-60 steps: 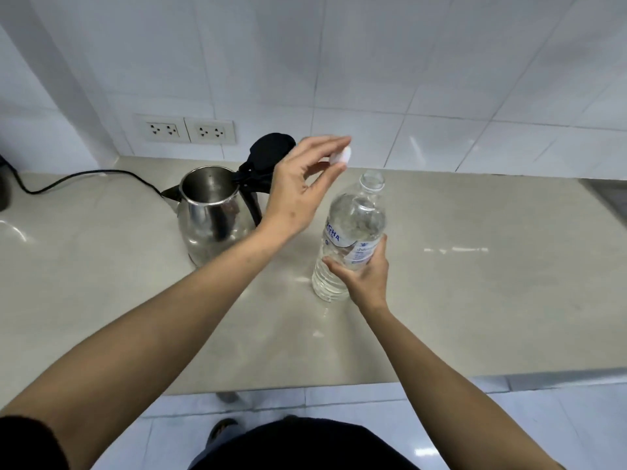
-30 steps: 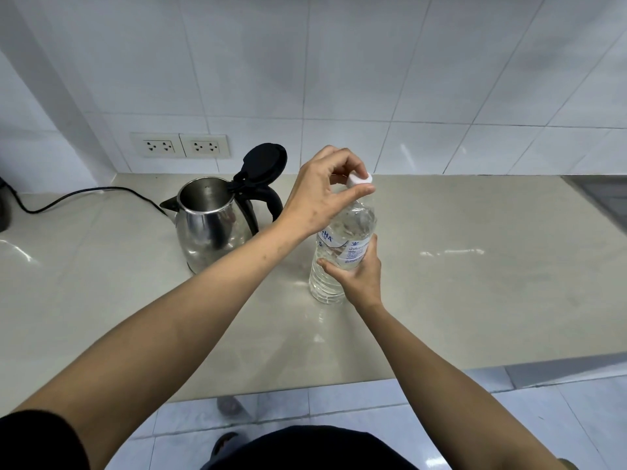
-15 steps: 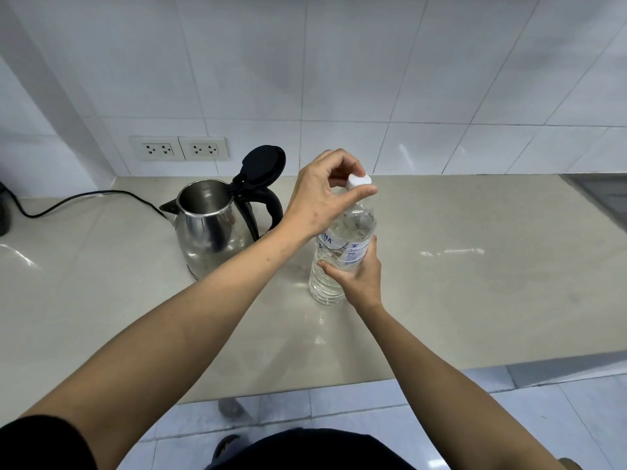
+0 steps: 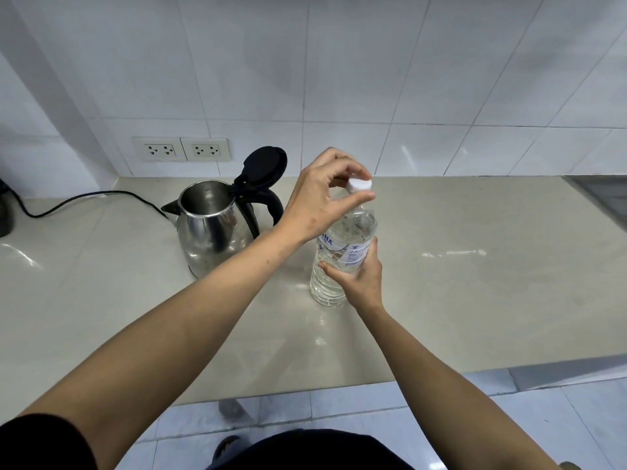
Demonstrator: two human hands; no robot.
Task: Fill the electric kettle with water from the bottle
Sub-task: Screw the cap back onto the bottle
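Observation:
A clear plastic water bottle (image 4: 342, 239) with a white and blue label stands upright on the beige counter (image 4: 475, 283). My right hand (image 4: 356, 279) grips its lower body from the front. My left hand (image 4: 322, 201) reaches over it, and its fingertips pinch the white cap (image 4: 359, 184) sitting on the bottle's neck. To the left stands a steel electric kettle (image 4: 210, 232) with a black handle. Its black lid (image 4: 264, 164) is flipped up and the mouth is uncovered. My left forearm passes in front of the kettle's right side.
A black power cord (image 4: 84, 198) runs along the counter from the kettle toward the far left, where a dark object (image 4: 5, 212) sits at the frame edge. Two double wall sockets (image 4: 181, 149) are on the tiled wall behind. The counter's front edge is close to my body.
Two seconds ago my left hand held the cap in the air above the uncapped bottle. It has come down, and the cap now sits on the neck under my fingers. The right hand kept its grip.

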